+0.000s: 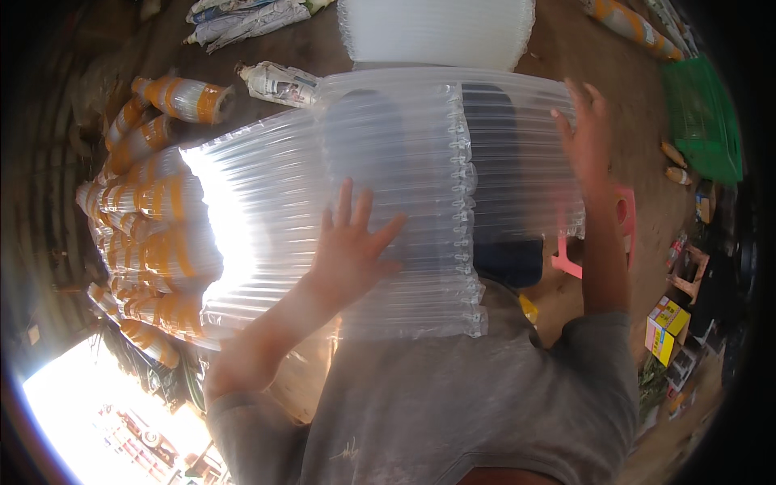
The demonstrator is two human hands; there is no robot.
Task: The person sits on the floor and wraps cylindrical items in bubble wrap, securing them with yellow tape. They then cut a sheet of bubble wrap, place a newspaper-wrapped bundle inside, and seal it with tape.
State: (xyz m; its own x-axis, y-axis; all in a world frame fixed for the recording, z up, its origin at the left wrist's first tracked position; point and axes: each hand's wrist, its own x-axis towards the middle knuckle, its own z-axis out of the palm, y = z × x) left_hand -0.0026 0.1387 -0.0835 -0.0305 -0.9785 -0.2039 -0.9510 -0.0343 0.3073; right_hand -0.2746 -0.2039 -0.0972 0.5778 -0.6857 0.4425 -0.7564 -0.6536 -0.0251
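Note:
A wide sheet of clear inflated air-column packaging lies across my lap, with a crimped seam running down its right part. My left hand rests on the sheet with its fingers spread, left of that seam. At the sheet's upper right edge is my right hand, fingers apart; whether it pinches the film cannot be told. Dark trouser legs show through the plastic.
Bundles wrapped in clear plastic and orange tape are piled at left. Beyond the sheet lie a newspaper-wrapped bundle and a stack of air-column sheets. A pink plastic stool, green crate and yellow box stand at right.

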